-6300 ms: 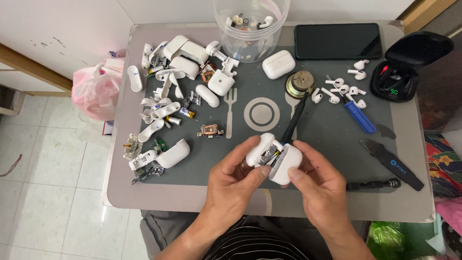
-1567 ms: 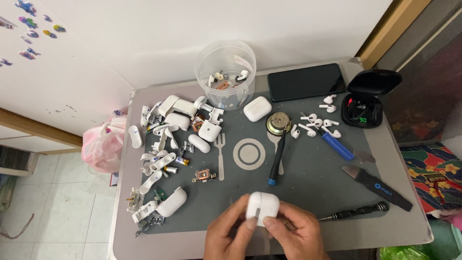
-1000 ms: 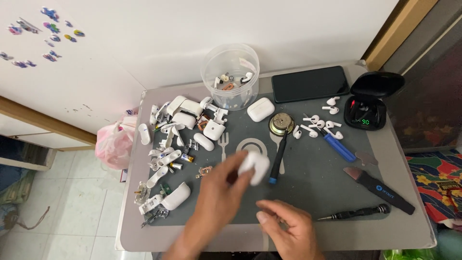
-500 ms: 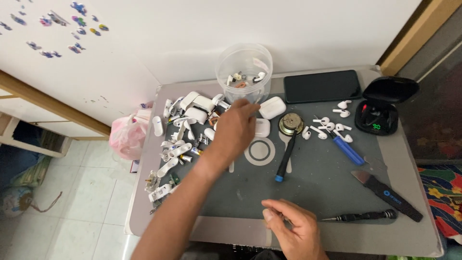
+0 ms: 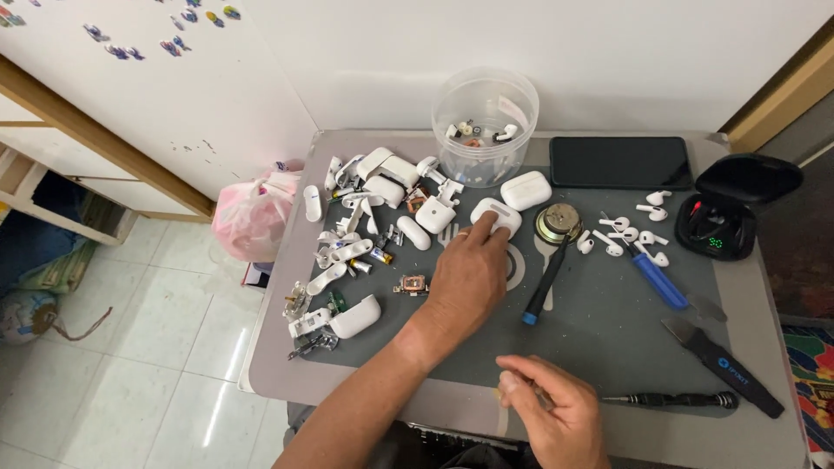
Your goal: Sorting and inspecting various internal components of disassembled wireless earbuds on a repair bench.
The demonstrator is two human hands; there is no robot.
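The left hand [image 5: 465, 278] reaches across the grey mat [image 5: 599, 330], its fingertips resting on a white earbud case [image 5: 497, 217] lying just beside a second white case [image 5: 526, 189] and a round metal part [image 5: 557, 223]. The right hand [image 5: 556, 417] sits near the table's front edge, fingers pinched together; I cannot tell what they hold.
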